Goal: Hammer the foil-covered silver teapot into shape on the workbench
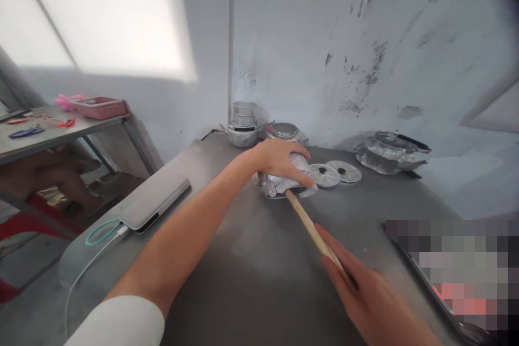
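My left hand point(279, 159) reaches across the grey table and grips a shiny metal vessel point(300, 162) in crinkled clear wrapping, thumb and fingers around its side. The vessel's exact kind is hard to tell, as my hand covers much of it. My right hand point(352, 275) is closed around a pale wooden stick point(308, 224). The stick's far end meets the wrapped vessel at its near lower edge, where its tip is hidden. Just to the right of the vessel lie two round lids point(330, 177) with black knobs.
At the back stand stacked metal pots point(243, 130) and another wrapped pot point(284, 131) by the wall. A wrapped pot with black handles point(385, 154) sits at right. A white power bank point(156, 203) with cables lies left. A side table holds a pink basket point(103, 108).
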`<action>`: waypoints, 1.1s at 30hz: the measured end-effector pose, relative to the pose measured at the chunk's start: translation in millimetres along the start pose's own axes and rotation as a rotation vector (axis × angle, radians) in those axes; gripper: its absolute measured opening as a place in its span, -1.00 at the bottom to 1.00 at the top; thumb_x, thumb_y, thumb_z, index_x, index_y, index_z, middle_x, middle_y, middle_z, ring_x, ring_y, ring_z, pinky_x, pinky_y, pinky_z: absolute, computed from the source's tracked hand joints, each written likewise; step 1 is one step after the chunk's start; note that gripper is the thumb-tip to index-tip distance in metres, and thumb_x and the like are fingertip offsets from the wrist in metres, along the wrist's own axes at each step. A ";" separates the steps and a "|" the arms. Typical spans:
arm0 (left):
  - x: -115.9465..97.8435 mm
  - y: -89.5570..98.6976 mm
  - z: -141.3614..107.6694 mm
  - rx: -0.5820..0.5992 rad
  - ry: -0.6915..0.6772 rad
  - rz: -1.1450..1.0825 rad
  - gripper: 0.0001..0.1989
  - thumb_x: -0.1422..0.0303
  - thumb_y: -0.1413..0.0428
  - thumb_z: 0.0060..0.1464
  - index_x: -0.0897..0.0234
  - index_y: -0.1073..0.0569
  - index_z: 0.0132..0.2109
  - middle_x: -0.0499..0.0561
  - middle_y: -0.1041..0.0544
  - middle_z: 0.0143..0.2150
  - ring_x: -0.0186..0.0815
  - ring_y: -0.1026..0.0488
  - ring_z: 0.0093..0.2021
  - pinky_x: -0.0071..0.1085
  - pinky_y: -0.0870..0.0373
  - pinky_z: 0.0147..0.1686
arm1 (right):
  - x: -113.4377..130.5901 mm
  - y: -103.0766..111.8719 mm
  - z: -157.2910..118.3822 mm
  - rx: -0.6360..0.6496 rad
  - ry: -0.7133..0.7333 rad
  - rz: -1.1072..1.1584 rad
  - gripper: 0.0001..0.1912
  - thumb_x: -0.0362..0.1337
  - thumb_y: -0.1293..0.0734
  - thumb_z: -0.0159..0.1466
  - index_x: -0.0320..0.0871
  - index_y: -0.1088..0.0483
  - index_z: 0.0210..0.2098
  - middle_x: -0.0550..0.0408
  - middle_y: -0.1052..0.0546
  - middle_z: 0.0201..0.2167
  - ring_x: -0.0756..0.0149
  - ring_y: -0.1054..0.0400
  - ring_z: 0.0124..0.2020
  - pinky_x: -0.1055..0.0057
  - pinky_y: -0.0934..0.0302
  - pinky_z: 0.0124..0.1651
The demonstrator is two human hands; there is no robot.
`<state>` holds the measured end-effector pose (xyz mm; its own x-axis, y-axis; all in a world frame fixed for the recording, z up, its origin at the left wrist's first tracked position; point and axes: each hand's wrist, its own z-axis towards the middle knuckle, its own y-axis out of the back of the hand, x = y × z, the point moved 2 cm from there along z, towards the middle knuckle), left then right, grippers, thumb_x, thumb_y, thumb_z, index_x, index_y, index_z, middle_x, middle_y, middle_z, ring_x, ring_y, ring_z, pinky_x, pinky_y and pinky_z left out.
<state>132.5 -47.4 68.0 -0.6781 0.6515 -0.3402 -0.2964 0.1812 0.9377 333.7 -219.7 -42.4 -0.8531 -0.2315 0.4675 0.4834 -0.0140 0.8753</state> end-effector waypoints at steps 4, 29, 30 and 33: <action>-1.1 -0.2 0.2 -0.007 -0.013 0.001 -0.20 -0.24 -0.16 -0.13 -0.06 -0.36 0.23 -0.10 -0.35 0.29 0.02 -0.31 0.21 -0.14 -0.27 0.16 | 0.5 1.0 1.7 -0.014 0.002 0.004 -0.46 -0.07 -0.09 0.44 -0.01 -0.20 0.35 0.02 -0.66 -0.24 0.17 -0.59 -0.19 0.43 -0.43 -0.30; -0.7 -1.0 0.9 -0.004 -0.010 0.005 -0.21 -0.24 -0.16 -0.13 -0.07 -0.36 0.23 -0.11 -0.35 0.29 0.01 -0.31 0.21 -0.17 -0.26 0.15 | 2.9 2.1 4.3 -0.014 0.012 0.042 -0.48 -0.07 -0.11 0.43 -0.01 -0.24 0.33 0.02 -0.66 -0.16 0.20 -0.58 -0.17 0.46 -0.43 -0.28; -1.2 -1.0 0.8 -0.003 -0.009 0.008 -0.21 -0.24 -0.16 -0.13 -0.07 -0.36 0.23 -0.11 -0.35 0.29 0.01 -0.31 0.21 -0.16 -0.26 0.16 | 3.2 2.5 4.7 -0.022 0.015 0.048 -0.48 -0.07 -0.12 0.43 0.00 -0.24 0.33 0.03 -0.66 -0.17 0.21 -0.59 -0.19 0.47 -0.43 -0.29; -2.5 -0.4 0.2 -0.002 -0.001 0.007 -0.20 -0.24 -0.16 -0.13 -0.06 -0.35 0.24 -0.10 -0.34 0.29 0.01 -0.31 0.21 -0.15 -0.25 0.17 | 5.6 4.6 4.6 -0.048 0.019 0.050 -0.47 -0.07 -0.12 0.43 -0.01 -0.22 0.34 0.11 -0.66 -0.40 0.28 -0.55 -0.47 0.49 -0.40 -0.41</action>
<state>134.4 -49.0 68.5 -0.6794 0.6535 -0.3337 -0.2933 0.1750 0.9399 330.3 -216.6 -35.2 -0.8242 -0.2511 0.5076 0.5345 -0.0487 0.8437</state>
